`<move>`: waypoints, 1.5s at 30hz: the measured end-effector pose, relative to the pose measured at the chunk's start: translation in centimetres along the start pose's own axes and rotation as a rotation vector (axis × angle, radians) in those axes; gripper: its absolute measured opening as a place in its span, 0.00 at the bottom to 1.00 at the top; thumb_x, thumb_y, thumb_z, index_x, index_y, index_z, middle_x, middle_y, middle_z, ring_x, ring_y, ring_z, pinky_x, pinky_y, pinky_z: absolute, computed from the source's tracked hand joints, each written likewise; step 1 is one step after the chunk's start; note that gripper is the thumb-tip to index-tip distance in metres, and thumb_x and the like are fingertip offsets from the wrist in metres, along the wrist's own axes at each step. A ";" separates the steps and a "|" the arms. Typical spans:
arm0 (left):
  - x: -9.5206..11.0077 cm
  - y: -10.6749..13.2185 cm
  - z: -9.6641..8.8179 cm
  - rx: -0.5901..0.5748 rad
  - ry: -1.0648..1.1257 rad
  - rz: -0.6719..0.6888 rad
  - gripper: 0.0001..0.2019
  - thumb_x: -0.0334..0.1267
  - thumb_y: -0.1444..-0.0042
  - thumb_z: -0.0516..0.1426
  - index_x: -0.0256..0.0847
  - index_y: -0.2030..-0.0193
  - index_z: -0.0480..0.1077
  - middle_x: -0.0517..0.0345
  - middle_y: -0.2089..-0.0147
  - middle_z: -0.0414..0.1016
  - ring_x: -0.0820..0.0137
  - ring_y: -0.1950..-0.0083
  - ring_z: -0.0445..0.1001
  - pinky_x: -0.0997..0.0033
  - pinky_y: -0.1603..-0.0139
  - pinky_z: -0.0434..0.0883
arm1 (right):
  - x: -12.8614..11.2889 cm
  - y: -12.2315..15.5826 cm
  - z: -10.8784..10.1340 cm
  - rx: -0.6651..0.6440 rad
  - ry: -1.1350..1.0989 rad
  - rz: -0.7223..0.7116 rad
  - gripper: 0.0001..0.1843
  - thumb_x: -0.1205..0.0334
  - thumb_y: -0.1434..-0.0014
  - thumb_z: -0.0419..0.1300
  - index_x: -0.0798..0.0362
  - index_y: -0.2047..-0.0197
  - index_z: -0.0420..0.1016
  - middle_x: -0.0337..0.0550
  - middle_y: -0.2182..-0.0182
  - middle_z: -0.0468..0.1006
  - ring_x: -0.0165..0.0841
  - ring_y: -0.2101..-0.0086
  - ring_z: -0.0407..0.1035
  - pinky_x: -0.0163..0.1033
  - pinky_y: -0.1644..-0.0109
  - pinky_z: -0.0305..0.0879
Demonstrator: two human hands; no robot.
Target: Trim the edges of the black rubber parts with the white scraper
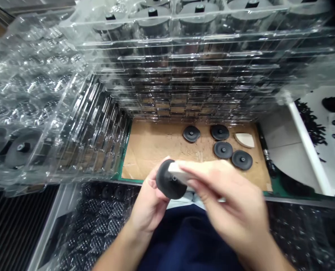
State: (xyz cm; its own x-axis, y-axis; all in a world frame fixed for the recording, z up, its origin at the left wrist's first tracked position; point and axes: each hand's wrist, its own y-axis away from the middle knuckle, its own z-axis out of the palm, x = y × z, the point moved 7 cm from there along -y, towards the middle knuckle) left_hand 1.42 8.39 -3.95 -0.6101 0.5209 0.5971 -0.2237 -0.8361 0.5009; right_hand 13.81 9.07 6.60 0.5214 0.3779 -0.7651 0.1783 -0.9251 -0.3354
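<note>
My left hand (149,205) is closed round a black round disc (169,185), held up over my lap near the table's front edge. My right hand (235,203) is blurred by motion and grips a white flat piece (181,171) pressed against the disc's face. Several more black discs (223,149) lie on the brown cardboard sheet (153,146) just beyond my hands, with a white wedge-shaped piece (244,140) beside them.
Tall stacks of clear plastic trays (184,67) holding black discs stand behind and to the left of the cardboard. A white tray (319,128) with small black parts sits at the right. Clear bags of black parts (99,218) lie below the table on both sides.
</note>
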 end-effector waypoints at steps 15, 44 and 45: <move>-1.0 -0.9 -1.1 0.090 0.114 -0.043 0.28 0.35 0.59 0.69 0.43 0.48 0.71 0.53 0.49 0.76 0.66 0.51 0.75 0.71 0.50 0.72 | 10.7 4.0 2.6 0.046 -0.055 0.489 0.13 0.59 0.40 0.56 0.52 0.55 0.78 0.46 0.58 0.81 0.37 0.59 0.75 0.40 0.60 0.71; -1.1 1.4 2.2 -0.157 -0.017 -0.271 0.15 0.34 0.58 0.67 0.38 0.59 0.77 0.60 0.64 0.79 0.68 0.60 0.77 0.74 0.56 0.73 | -0.8 -0.8 1.5 -0.245 -0.050 -0.234 0.15 0.69 0.34 0.48 0.50 0.58 0.76 0.38 0.67 0.77 0.29 0.68 0.65 0.38 0.63 0.55; -1.2 1.4 2.4 -0.182 -0.019 -0.283 0.13 0.35 0.58 0.67 0.37 0.62 0.78 0.60 0.68 0.79 0.69 0.63 0.77 0.74 0.58 0.73 | -0.5 -0.9 1.6 -0.255 -0.043 -0.182 0.14 0.69 0.35 0.49 0.51 0.57 0.76 0.39 0.66 0.77 0.29 0.68 0.66 0.38 0.63 0.55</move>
State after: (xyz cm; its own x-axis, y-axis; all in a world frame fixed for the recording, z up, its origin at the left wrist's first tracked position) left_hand 3.61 7.02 -2.47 -0.4903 0.7384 0.4630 -0.5149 -0.6740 0.5297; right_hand 12.08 9.76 6.44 0.4265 0.5347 -0.7296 0.4717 -0.8197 -0.3250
